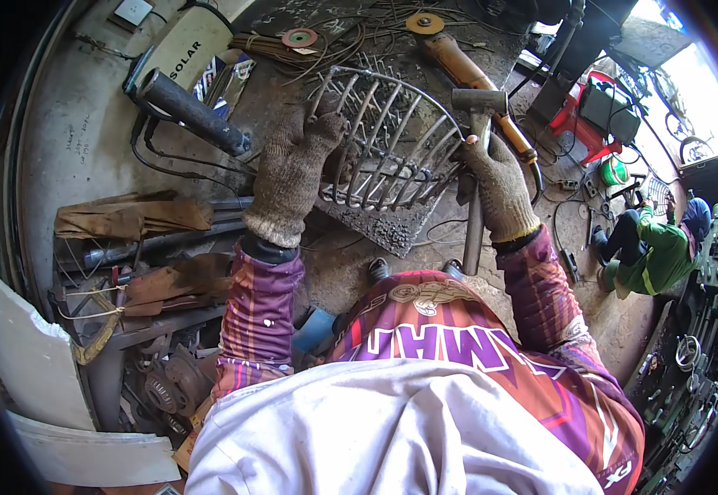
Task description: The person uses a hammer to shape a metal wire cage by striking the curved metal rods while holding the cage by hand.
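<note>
A curved grille of welded metal bars (392,136), bowed like a shallow basket, stands tilted over the dark workbench (400,227). My left hand (293,161), in a worn knitted glove, is closed on the bars at its left side. In a similar glove, my right hand (497,186) is wrapped round the handle of a hammer (480,101). The hammer's head points away from me, and its handle runs down below my fist. My right thumb lies close by the grille's right corner; whether it touches the bars I cannot tell.
Behind the hammer lies an orange-brown power tool (462,62) with a cable. Two discs (425,23) and loose rods are at the bench's back. A dark pipe (194,111) leans at left. At right, a person in green (656,256) crouches near a red chair (573,115).
</note>
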Demonstrator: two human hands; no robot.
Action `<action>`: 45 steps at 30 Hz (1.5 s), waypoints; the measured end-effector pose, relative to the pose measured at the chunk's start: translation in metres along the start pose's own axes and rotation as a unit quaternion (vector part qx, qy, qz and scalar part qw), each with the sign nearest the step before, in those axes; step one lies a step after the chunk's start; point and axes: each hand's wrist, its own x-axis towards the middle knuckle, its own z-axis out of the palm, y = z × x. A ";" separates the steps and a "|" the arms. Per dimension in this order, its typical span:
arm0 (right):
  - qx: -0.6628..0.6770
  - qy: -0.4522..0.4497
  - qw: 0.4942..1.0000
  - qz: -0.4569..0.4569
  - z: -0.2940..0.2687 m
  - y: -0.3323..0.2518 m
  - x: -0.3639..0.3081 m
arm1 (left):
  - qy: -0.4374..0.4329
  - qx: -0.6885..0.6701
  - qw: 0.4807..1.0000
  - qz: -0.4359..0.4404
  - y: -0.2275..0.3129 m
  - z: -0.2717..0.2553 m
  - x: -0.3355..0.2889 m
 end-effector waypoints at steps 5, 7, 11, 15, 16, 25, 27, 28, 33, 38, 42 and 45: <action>0.002 -0.001 1.000 -0.004 -0.003 0.005 0.003 | 0.000 0.055 0.998 0.042 -0.007 -0.003 0.008; -0.011 0.002 1.000 -0.001 -0.006 0.008 0.004 | 0.001 0.062 0.997 0.049 -0.009 -0.004 0.010; -0.005 0.013 1.000 -0.009 -0.002 0.008 0.002 | 0.020 0.091 0.993 0.068 -0.012 -0.005 0.011; -0.017 0.008 1.000 -0.016 -0.005 0.011 0.006 | 0.020 0.101 0.990 0.093 -0.014 -0.005 0.015; -0.019 0.009 1.000 -0.023 -0.004 0.010 0.007 | 0.016 0.075 0.996 0.053 -0.007 -0.002 0.013; 0.007 0.032 0.999 -0.030 -0.007 0.015 0.014 | -0.014 0.078 0.997 0.005 0.004 0.005 0.022; 0.012 0.027 0.999 -0.029 -0.010 0.019 0.016 | -0.025 0.074 0.997 0.003 0.006 0.007 0.024; 0.020 0.022 0.999 -0.025 -0.011 0.020 0.016 | -0.030 0.105 0.994 0.021 0.008 0.007 0.024; 0.076 0.046 0.996 -0.027 -0.008 0.024 0.012 | -0.064 0.087 0.994 -0.010 0.004 0.006 0.039; 0.059 0.048 0.997 -0.014 -0.008 0.025 0.006 | -0.097 0.109 0.989 -0.015 0.000 0.002 0.045; 0.036 0.058 0.997 -0.026 -0.003 0.024 0.003 | -0.060 0.183 0.980 0.054 -0.017 -0.010 0.047; 0.026 0.058 0.997 -0.033 -0.001 0.021 0.001 | -0.054 0.214 0.969 0.114 -0.025 -0.016 0.048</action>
